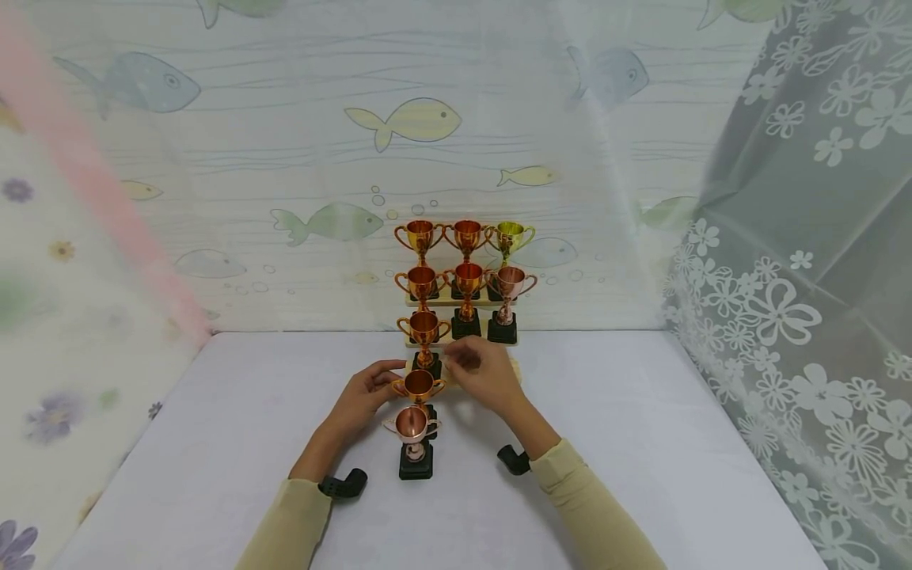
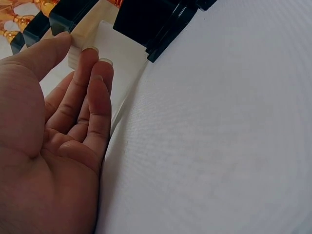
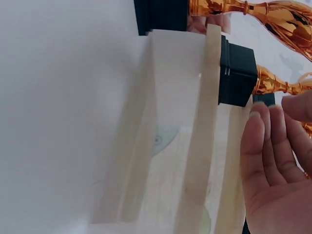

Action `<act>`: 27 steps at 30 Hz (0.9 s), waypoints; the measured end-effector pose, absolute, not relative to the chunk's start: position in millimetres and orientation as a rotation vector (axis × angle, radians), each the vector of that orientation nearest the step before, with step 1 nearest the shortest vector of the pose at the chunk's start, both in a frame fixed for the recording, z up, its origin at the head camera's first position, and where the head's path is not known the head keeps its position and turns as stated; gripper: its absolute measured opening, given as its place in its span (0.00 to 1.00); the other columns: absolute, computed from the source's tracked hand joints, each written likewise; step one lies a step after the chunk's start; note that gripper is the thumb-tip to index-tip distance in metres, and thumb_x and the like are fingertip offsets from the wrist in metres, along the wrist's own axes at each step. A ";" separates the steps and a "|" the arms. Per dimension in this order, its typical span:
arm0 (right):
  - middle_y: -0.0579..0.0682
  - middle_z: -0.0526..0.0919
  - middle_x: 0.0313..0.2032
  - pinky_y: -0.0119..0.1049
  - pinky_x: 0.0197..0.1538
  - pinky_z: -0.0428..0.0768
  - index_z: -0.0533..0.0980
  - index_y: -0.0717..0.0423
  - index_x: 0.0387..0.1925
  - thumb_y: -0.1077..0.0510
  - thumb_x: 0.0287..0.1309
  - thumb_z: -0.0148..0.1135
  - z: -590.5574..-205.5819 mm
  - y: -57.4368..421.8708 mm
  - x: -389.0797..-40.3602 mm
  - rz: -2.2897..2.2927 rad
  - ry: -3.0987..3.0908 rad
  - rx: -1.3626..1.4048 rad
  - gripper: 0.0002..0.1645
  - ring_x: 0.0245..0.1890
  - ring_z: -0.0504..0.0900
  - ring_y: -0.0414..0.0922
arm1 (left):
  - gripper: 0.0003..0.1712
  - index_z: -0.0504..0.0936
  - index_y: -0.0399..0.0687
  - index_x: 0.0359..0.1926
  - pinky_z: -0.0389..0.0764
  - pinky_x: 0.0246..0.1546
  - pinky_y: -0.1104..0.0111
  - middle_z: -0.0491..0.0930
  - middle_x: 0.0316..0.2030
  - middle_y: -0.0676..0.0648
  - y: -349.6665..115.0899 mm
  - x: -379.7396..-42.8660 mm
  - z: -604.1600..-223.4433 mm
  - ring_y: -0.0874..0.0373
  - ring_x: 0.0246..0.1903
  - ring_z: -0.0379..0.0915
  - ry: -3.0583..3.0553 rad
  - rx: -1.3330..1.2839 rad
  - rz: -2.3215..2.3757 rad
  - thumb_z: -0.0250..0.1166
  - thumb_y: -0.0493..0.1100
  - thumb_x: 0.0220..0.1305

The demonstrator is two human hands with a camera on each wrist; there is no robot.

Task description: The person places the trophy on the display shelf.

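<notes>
In the head view, my left hand (image 1: pixel 365 396) is beside the left end of a stepped wooden rack (image 1: pixel 460 302). Its thumb and fingertips come up to the rack's corner in the left wrist view, with no trophy between them. My right hand (image 1: pixel 488 372) is over the lowest step, just right of a copper-gold trophy cup (image 1: pixel 423 328). The right wrist view shows its fingertips near that cup's black base (image 3: pixel 237 73), apart from the thumb. Two more cups stand in front, a gold one (image 1: pixel 419 385) and a rose-coloured one (image 1: pixel 412 426).
Behind, the upper steps bear several cups, among them a yellow-gold one (image 1: pixel 510 236) and a pink one (image 1: pixel 511 281). A white cloth (image 1: pixel 613 412) covers the table. Fish-patterned curtain (image 1: pixel 285 134) hangs at the back, flowered lace (image 1: pixel 805 317) at the right.
</notes>
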State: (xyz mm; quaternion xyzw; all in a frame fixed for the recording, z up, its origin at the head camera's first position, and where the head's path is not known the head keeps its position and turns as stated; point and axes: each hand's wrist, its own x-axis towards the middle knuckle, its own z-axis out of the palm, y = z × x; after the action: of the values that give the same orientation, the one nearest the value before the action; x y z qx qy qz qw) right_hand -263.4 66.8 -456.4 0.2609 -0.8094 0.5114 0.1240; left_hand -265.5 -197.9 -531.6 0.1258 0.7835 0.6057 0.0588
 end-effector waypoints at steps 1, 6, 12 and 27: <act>0.50 0.86 0.35 0.34 0.37 0.82 0.83 0.59 0.41 0.67 0.58 0.67 -457.6 67.5 -262.7 1.501 -2.364 0.776 0.08 0.33 0.82 0.40 | 0.25 0.73 0.51 0.66 0.79 0.48 0.67 0.84 0.45 0.47 -197.9 -265.5 -531.9 0.56 0.45 0.82 2.372 0.387 1.838 0.65 0.45 0.70; 0.53 0.85 0.33 0.33 0.35 0.82 0.84 0.61 0.43 0.70 0.57 0.66 -465.4 69.4 -260.0 1.561 -2.409 0.838 0.11 0.31 0.82 0.41 | 0.26 0.74 0.52 0.66 0.79 0.48 0.67 0.85 0.45 0.46 -198.1 -266.4 -533.1 0.55 0.45 0.82 2.371 0.411 1.846 0.66 0.47 0.69; 0.54 0.85 0.33 0.36 0.36 0.82 0.83 0.63 0.45 0.72 0.56 0.67 -470.8 69.7 -256.3 1.526 -2.462 0.901 0.14 0.33 0.82 0.47 | 0.25 0.75 0.56 0.64 0.79 0.48 0.66 0.85 0.44 0.47 -198.5 -267.3 -532.7 0.54 0.45 0.82 2.389 0.395 1.826 0.66 0.48 0.68; 0.45 0.84 0.30 0.33 0.33 0.81 0.83 0.50 0.42 0.60 0.56 0.73 -480.0 64.3 -244.6 1.571 -2.599 1.042 0.11 0.28 0.82 0.39 | 0.24 0.74 0.59 0.64 0.79 0.50 0.66 0.85 0.45 0.47 -199.2 -268.5 -534.2 0.52 0.47 0.82 2.361 0.411 1.836 0.66 0.49 0.68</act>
State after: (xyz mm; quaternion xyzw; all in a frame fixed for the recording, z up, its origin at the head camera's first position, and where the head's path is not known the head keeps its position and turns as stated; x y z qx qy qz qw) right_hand -244.6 64.3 -480.0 0.3242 -0.8090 0.4891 -0.0344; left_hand -268.5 -199.2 -534.2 0.1359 0.7807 0.6069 0.0613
